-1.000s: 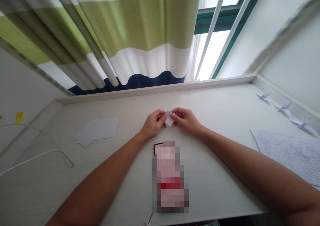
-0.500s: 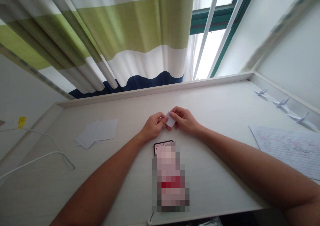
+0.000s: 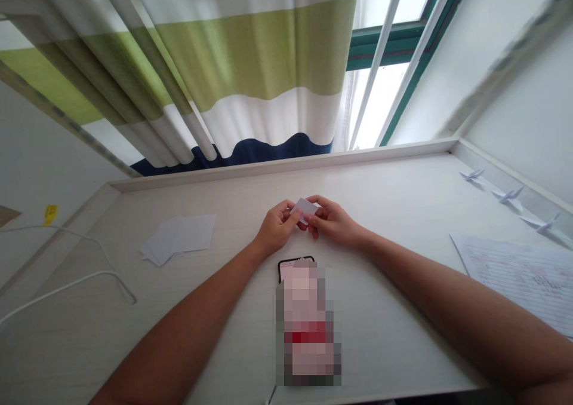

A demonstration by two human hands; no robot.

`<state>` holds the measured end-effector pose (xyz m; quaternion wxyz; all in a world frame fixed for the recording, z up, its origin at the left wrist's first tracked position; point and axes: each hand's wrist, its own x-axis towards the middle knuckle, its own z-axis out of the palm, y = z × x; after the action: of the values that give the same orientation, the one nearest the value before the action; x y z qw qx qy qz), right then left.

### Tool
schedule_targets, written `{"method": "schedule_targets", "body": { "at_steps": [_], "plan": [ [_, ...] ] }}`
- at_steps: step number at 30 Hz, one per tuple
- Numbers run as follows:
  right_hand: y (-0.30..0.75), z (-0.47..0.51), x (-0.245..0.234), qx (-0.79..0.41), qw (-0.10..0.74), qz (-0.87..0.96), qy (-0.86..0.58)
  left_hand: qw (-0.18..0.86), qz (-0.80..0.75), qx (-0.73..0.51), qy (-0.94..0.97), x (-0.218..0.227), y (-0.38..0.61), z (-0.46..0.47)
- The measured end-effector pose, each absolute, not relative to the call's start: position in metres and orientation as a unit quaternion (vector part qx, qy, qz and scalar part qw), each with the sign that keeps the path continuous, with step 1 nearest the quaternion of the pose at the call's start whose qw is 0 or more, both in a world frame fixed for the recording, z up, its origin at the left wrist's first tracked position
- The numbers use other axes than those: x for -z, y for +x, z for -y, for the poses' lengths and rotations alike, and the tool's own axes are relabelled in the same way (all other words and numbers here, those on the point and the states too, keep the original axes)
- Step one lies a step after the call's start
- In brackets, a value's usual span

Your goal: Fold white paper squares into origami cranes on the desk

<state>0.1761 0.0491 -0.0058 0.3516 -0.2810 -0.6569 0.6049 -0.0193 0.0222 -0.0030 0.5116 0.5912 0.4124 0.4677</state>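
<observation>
A small folded piece of white paper (image 3: 304,206) is held between both hands, above the middle of the desk. My left hand (image 3: 278,226) pinches its left side, thumb on top. My right hand (image 3: 333,221) grips the right side with its thumb on the lower part, the index finger along the upper edge. Part of the paper is hidden behind the thumbs. Just below the hands, a phone (image 3: 296,261) lies on the desk with its screen mostly blurred out.
Loose white paper sheets (image 3: 181,238) lie to the left, beside a white cable (image 3: 96,273). Several folded paper cranes (image 3: 510,196) stand along the right edge, above a lined sheet with writing (image 3: 519,279). Behind the white desk (image 3: 233,357) hangs a striped curtain (image 3: 250,58).
My right thumb has slid lower on the paper, and more of the paper's upper face shows. My left hand keeps its pinch. The whole view has shifted slightly.
</observation>
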Motion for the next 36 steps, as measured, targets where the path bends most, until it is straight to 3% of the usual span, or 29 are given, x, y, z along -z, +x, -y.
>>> {"method": "schedule_targets", "body": {
  "at_steps": [11, 20, 24, 28, 36],
  "plan": [
    [0.179, -0.05, 0.006, -0.595, 0.338, 0.676, -0.274, 0.534, -0.408, -0.476, 0.568, 0.004, -0.02, -0.025],
    [0.175, -0.053, 0.008, -0.582, 0.415, 0.626, -0.312, 0.467, -0.465, -0.489, 0.571, 0.003, -0.023, -0.028],
    [0.177, -0.053, 0.003, -0.589, 0.436, 0.589, -0.342, 0.36, -0.468, -0.53, 0.608, 0.005, -0.021, -0.024],
    [0.178, -0.055, 0.0, -0.608, 0.455, 0.541, -0.362, 0.263, -0.442, -0.488, 0.706, 0.005, -0.018, -0.019],
    [0.175, -0.055, 0.003, -0.577, 0.472, 0.562, -0.358, 0.418, -0.452, -0.488, 0.619, 0.01, -0.019, -0.025]
  ]
}}
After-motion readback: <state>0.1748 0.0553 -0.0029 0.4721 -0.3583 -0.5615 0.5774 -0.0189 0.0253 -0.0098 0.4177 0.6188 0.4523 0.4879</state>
